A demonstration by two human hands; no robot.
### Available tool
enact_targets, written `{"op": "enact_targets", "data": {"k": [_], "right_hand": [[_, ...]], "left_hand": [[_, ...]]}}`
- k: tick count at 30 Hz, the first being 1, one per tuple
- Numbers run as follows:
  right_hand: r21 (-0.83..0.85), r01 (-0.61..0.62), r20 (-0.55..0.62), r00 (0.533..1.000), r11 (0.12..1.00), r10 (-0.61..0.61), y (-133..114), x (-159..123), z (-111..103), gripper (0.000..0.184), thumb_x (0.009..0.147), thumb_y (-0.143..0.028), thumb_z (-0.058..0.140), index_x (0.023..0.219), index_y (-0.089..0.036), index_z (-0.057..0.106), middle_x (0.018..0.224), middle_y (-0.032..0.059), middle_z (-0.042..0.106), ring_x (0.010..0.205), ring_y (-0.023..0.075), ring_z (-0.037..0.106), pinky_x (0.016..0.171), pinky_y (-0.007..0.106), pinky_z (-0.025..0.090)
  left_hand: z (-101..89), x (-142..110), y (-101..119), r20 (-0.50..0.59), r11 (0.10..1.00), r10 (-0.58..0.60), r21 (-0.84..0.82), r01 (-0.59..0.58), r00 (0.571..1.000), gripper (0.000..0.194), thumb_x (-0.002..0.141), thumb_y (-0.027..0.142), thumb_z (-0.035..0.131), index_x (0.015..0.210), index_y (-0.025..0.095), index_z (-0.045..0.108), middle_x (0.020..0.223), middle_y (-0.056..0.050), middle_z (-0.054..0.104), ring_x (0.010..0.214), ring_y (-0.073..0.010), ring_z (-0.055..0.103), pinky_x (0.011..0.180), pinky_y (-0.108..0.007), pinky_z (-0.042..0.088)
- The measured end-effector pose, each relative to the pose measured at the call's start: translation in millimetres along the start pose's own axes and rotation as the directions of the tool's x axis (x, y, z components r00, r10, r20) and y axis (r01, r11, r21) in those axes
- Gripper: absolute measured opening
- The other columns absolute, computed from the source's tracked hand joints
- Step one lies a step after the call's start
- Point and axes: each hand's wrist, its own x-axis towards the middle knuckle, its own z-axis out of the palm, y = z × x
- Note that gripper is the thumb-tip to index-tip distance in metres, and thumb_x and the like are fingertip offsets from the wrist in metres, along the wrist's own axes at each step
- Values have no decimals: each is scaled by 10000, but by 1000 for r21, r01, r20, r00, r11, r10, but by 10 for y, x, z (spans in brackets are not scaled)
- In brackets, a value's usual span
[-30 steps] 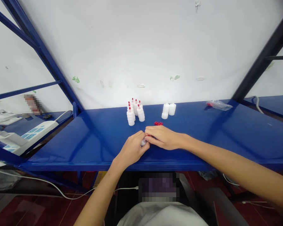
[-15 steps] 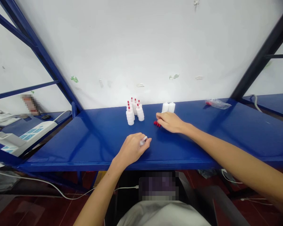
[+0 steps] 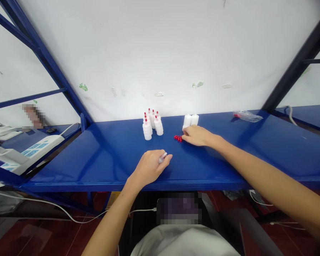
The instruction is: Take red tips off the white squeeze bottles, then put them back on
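Note:
My left hand (image 3: 149, 165) is closed around a white squeeze bottle (image 3: 162, 157); only a small pale end shows between thumb and fingers. My right hand (image 3: 197, 136) is bent down over the table, fingertips curled together at the right edge of a small cluster of red caps (image 3: 178, 138). Whether a cap is between those fingers is hidden. Just behind this hand stand white bottles (image 3: 187, 120), partly covered by it. To the left, several white bottles with red tips (image 3: 147, 131) stand upright in a close group.
The blue tabletop (image 3: 109, 156) runs back to a white wall. A clear plastic bag (image 3: 247, 116) with something red inside lies at the back right. Blue frame posts rise at both sides. A power strip (image 3: 40, 147) is on the left.
My right hand has shifted slightly to the right, uncovering more of the red caps. My left hand stays nearly in place, still holding the bottle.

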Motion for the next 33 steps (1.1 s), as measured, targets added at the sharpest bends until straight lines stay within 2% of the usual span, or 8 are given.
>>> {"op": "enact_targets", "data": {"k": [7,13,16,19,22,26,29,33], "right_hand": [[-9,24,12,1000,1000,-24,-23,-7,14,320,920,-381,451,812,-147,641,834,147,652,678,221,591,575,310,345],[49,90,12,996,995,-91,-21,6,37,360,951,-370,383,819,-155,639,845,134,658,710,213,577,601,298,348],[80,123,-21,992,989,-122,-11,12,38,362,960,-323,352,800,-154,630,845,127,658,719,201,566,618,292,336],[104,103,-122,988,989,-91,-37,-19,-5,346,954,-300,353,784,-156,618,772,100,638,672,186,528,605,295,302],[188,238,-250,950,953,-188,-157,-105,-50,313,959,-346,392,820,-166,608,686,42,595,626,159,482,618,290,286],[272,534,-293,838,800,-460,-439,-237,-8,343,958,-462,450,807,-179,570,628,-19,532,625,134,440,712,296,316],[301,593,-288,803,747,-522,-587,-284,70,353,940,-505,492,791,-187,530,599,-41,488,615,129,414,717,296,324],[372,585,-270,811,720,-519,-583,-284,122,324,959,-461,487,785,-189,515,556,-65,442,521,98,377,614,262,302]], "left_hand": [[-1,-10,4,-1,1000,3,19,-3,1000,445,994,409,397,626,188,281,574,41,350,539,-109,268,569,-287,216],[-12,-9,-1,-57,999,-38,13,39,998,431,992,396,402,638,187,273,587,42,355,551,-108,262,575,-287,214],[-20,-19,-1,-73,999,-43,-4,43,996,418,992,394,398,645,189,288,588,42,357,551,-109,273,575,-281,227],[-31,-42,7,-81,999,-28,-40,24,996,358,994,359,378,676,195,356,615,35,404,563,-113,336,591,-271,272],[-38,-57,21,-80,999,-8,-51,4,997,215,978,268,355,803,200,461,695,19,498,609,-129,427,628,-267,326],[-23,-48,17,-63,1000,-28,-15,28,998,97,948,243,393,966,214,484,788,8,572,663,-153,516,641,-274,351],[4,-32,-14,-51,998,-41,-52,38,998,94,946,279,436,1007,214,466,853,-2,616,685,-159,555,628,-271,362],[35,-16,-61,-46,996,-2,-91,-2,999,127,976,304,430,971,206,510,905,-22,631,771,-164,581,693,-278,405]]}}
